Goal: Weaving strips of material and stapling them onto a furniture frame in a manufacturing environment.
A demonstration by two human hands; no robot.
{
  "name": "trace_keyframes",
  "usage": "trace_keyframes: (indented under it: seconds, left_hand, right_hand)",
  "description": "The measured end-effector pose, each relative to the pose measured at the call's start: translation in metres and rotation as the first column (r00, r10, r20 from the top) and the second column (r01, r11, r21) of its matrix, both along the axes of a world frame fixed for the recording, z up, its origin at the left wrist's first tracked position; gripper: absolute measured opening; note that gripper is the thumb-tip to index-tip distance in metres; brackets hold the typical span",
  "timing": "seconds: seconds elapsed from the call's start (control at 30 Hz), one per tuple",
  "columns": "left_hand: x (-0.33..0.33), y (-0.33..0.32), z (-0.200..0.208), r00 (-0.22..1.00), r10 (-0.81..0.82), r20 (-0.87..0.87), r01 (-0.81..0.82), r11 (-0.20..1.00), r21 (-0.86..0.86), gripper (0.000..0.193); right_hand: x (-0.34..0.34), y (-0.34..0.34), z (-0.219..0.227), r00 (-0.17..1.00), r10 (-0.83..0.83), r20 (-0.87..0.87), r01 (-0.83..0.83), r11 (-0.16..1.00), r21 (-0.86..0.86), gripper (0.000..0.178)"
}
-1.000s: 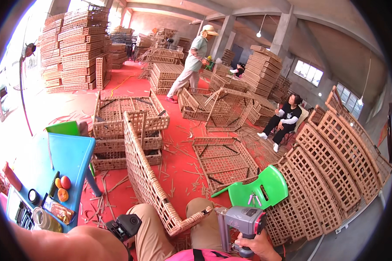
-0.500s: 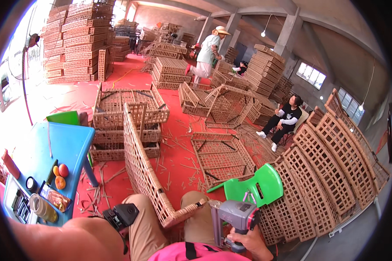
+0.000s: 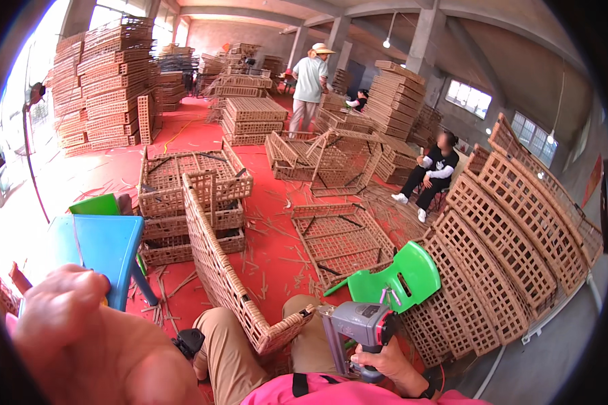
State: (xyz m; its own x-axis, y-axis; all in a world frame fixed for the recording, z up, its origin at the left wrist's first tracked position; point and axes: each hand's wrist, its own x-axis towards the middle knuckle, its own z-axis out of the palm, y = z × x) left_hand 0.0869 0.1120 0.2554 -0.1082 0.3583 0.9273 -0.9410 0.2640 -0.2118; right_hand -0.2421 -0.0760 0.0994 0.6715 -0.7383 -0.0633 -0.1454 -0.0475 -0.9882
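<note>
My right hand (image 3: 388,361) grips the handle of a grey nail gun (image 3: 361,320). Its front end is beside the upturned corner of a woven rattan frame (image 3: 226,270); whether they touch I cannot tell. That frame stands on edge between my knees, slanting away to the far left. Large and blurred at lower left, my left hand (image 3: 81,324) has its fingers curled above the blue table (image 3: 98,236), and what is inside them is hidden. Beside my left knee, a small black device (image 3: 189,343) sits close to that arm.
A green chair (image 3: 398,277) stands right of the nail gun. Woven frames (image 3: 479,283) lean in a row at right. Others are stacked (image 3: 192,226) ahead-left, and one lies flat (image 3: 341,236). One person sits (image 3: 436,175); another stands (image 3: 309,88) farther back. Scraps litter the red floor.
My left hand has swung up and left over the table, covering the jar and fruit. The nail gun stays in my right hand near the frame's corner. The far person now stands more upright.
</note>
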Motion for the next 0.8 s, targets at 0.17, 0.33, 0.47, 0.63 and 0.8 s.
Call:
trace_keyframes:
  seconds: [0.17,0.33,0.47,0.63,0.8]
  left_hand:
    - [-0.010,-0.054,-0.020,0.969,0.059,-0.242,0.019,0.952,0.307,0.058]
    - [-0.010,-0.102,0.009,0.964,0.035,-0.263,0.126,0.811,0.571,0.066]
    - [-0.016,-0.114,0.020,0.952,0.022,-0.304,0.180,0.766,0.617,0.071]
    - [-0.024,-0.136,0.022,0.935,0.042,-0.352,0.225,0.697,0.681,0.071]
    - [-0.031,-0.145,0.029,0.919,0.011,-0.393,0.272,0.705,0.655,0.071]
  right_hand:
    - [-0.006,-0.005,-0.003,0.999,-0.049,-0.020,0.049,0.999,0.000,0.021]
    - [-0.004,-0.001,0.000,0.999,-0.051,-0.009,0.051,0.998,0.027,0.020]
    - [0.001,0.003,0.002,0.997,-0.074,0.000,0.074,0.997,-0.011,0.019]
    - [-0.004,-0.004,0.002,0.996,-0.087,0.008,0.087,0.994,0.063,0.018]
    - [-0.005,-0.010,-0.002,0.996,-0.094,0.000,0.093,0.991,0.094,0.018]
